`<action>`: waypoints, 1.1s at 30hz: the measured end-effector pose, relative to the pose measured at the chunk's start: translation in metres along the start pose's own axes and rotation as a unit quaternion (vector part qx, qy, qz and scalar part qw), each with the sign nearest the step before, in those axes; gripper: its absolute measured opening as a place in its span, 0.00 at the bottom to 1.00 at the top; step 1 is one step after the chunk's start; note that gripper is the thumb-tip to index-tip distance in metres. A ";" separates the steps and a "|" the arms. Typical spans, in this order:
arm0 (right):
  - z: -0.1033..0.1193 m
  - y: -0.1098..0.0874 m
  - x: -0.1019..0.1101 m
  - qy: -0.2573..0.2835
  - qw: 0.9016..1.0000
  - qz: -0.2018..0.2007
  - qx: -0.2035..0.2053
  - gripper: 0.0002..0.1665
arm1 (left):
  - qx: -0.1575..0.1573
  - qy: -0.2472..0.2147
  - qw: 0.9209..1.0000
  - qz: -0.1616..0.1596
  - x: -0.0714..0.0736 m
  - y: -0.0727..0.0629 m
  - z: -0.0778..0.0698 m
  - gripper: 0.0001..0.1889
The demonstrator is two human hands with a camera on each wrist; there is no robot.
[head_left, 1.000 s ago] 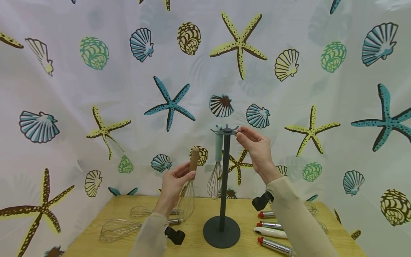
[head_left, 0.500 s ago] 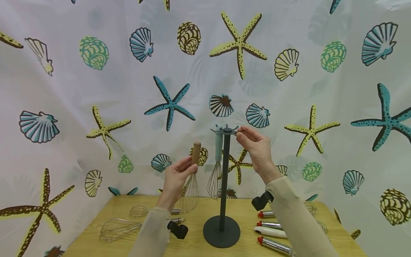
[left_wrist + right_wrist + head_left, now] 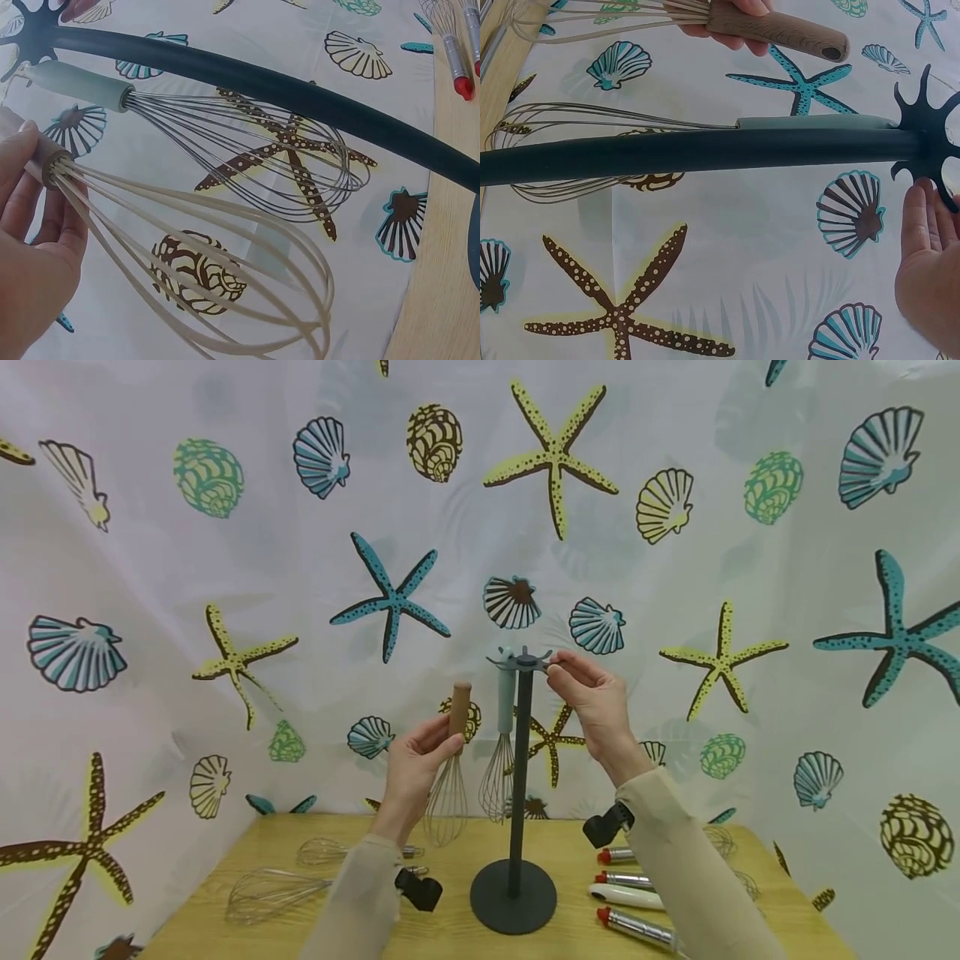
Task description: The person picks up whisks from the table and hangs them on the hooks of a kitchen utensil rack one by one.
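Observation:
My left hand (image 3: 416, 768) grips a whisk (image 3: 461, 710) by its brown wood-look handle, wires hanging downward, just left of a dark stand (image 3: 519, 777). On the stand's left side hangs another whisk (image 3: 506, 702) with a pale green handle and thin metal wires. The held whisk is apart from the stand's hooks, its handle top a little below them. With thumb and fingertips, my right hand (image 3: 596, 702) pinches a hook on the right of the hook ring (image 3: 930, 139). In the left wrist view the held whisk's wires (image 3: 225, 255) look cream-coloured.
Wire whisks (image 3: 273, 893) lie on the wooden table (image 3: 450, 893) at left. At right lie several whisks with silver, red-tipped handles (image 3: 637, 928) and a white handle (image 3: 628, 896). A shell-and-starfish patterned curtain (image 3: 450, 543) surrounds the table's back and sides.
My left hand has raised the brown-handled whisk and brought it slightly right, nearer the stand, and its handle has become more upright. The right hand keeps its pinch on the hook. The head view shifts slightly.

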State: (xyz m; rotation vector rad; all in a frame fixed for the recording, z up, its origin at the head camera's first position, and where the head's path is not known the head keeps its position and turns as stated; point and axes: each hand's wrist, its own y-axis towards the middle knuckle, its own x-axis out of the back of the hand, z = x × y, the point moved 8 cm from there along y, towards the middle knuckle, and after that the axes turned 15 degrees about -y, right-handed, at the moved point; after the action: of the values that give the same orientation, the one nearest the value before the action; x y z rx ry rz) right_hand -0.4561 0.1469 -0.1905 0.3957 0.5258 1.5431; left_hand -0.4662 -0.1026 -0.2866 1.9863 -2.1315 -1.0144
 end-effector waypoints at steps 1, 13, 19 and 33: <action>0.001 0.000 -0.001 -0.001 1.000 0.000 0.000 0.25 | 0.000 0.002 1.000 0.000 -0.001 0.001 -0.001 0.23; 0.010 0.005 -0.001 0.005 1.000 0.002 0.014 0.25 | 0.000 -0.011 1.000 0.002 -0.023 0.011 -0.018 0.21; 0.009 0.004 0.000 0.011 1.000 0.002 0.013 0.25 | 0.005 -0.038 0.999 -0.004 -0.031 0.012 -0.019 0.21; 0.000 -0.001 -0.001 0.015 1.000 -0.005 -0.005 0.26 | 0.006 -0.042 0.999 -0.015 -0.031 0.012 -0.016 0.21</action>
State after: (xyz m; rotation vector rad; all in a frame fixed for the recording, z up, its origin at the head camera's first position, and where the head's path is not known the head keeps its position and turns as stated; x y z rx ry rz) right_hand -0.4550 0.1457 -0.1916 0.3628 0.5436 1.5439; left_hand -0.4638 -0.0814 -0.2565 2.0222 -2.1600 -1.1112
